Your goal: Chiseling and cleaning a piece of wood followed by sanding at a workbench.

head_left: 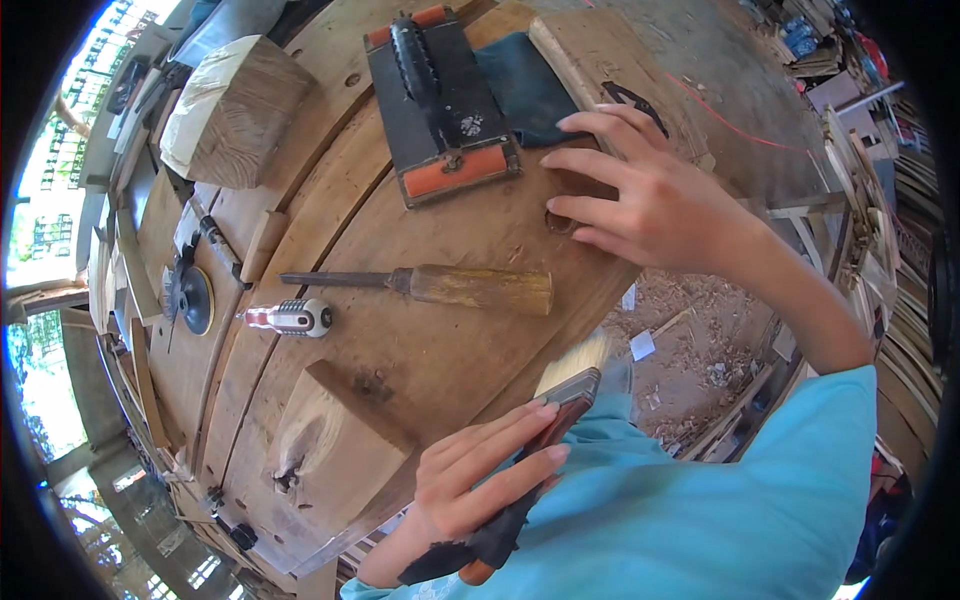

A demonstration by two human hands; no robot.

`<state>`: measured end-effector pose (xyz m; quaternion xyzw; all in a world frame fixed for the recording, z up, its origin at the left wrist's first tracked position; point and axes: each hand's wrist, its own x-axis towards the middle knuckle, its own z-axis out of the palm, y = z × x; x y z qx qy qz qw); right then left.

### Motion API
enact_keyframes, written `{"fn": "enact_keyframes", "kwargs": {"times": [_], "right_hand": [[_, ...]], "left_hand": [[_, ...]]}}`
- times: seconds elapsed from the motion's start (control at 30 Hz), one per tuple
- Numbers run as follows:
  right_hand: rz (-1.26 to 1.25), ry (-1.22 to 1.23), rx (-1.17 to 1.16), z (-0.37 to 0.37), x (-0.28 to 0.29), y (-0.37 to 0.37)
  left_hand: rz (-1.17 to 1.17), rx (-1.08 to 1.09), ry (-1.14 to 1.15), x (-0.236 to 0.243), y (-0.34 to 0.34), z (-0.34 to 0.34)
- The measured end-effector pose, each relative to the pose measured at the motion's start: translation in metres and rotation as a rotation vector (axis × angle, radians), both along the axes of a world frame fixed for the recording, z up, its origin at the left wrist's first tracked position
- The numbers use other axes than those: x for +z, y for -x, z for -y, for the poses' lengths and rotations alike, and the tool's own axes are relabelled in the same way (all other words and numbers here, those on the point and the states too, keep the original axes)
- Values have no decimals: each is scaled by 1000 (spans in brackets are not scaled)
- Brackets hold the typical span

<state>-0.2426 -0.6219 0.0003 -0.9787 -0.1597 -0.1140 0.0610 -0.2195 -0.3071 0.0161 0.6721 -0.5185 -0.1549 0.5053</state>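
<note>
In my left hand point(485, 485) is a flat paintbrush point(575, 385) with pale bristles, a metal ferrule and a wooden handle. Its bristles point up and to the right, near the table's front edge, and a black piece of cloth or strap hangs under the hand. My right hand point(650, 200) hovers over the right edge of the wooden table point(450, 370), fingers spread and nothing in them. Just under those fingertips is a small dark round mark or ring point(558, 222). A wooden-handled chisel point(480, 288) lies between the hands, its blade pointing left.
Beyond the chisel rests a black sanding block with orange ends point(440, 110), beside a dark cloth point(525, 85) and a plank point(575, 60). Leftward are a screwdriver point(300, 317), a round disc tool point(195, 300) and a big wood block point(240, 110). Another block point(335, 450) sits near front.
</note>
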Motion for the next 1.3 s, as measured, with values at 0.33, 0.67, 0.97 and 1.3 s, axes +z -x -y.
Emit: {"fn": "enact_keyframes", "kwargs": {"times": [0.33, 0.67, 0.97, 1.3], "right_hand": [[-75, 145, 149, 2, 10, -32], [26, 141, 74, -3, 23, -10], [-342, -123, -700, 40, 45, 117], [163, -18, -862, 18, -1, -15]], "left_hand": [[-11, 41, -46, 1, -8, 10], [-11, 58, -65, 1, -6, 7], [-18, 36, 18, -5, -9, 10], [151, 29, 49, 3, 13, 4]]}}
